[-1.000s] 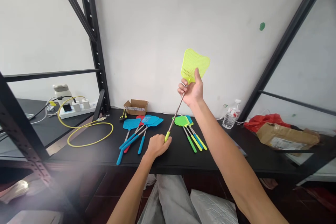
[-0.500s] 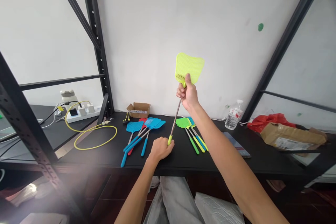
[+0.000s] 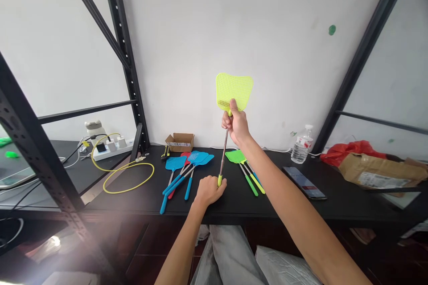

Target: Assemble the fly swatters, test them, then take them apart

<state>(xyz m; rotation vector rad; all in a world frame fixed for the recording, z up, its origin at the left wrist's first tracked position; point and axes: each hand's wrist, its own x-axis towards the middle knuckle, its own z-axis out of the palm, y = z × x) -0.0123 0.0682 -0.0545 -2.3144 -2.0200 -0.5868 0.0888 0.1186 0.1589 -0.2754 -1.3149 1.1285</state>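
Right up close, grey trousers (image 3: 224, 251) under the edge, then over the near side of the black tabletop (image 3: 133, 200) the left hand (image 3: 209, 190), curled into a snug fist round the grip (image 3: 220, 180) of a yellow-green fly swatter (image 3: 225, 149), just the top of that grip peeking out past the thumb; no telling whether fist and table touch. And here, the line that matters: from that fist, up and away along a thin metal shaft (image 3: 222, 162), leaning slightly rightward, over the table and straight to the right hand (image 3: 238, 124). Left hand at the grip end, right hand nearer the head (image 3: 236, 89), both on one long axis, steep and tilted away from the body. Up top, right hand wrapped too, fingers bent round the neck just under the head, thumb laid over the lower part of the mesh. Head end pointing up and toward the wall, grip end down toward the lap, broad mesh face turned back this way. Lower down, either side of the shaft: blue swatters (image 3: 175, 163) and a red swatter (image 3: 185, 156) fanned out left, handles toward the near edge; to the right, a green swatter (image 3: 235, 156) in a second bunch, partly behind the right forearm (image 3: 284, 196), with a phone (image 3: 304, 183) past that arm. Further back, a small cardboard box (image 3: 180, 143) left, a water bottle (image 3: 302, 146) right, and behind everything, the pale wall (image 3: 267, 31).
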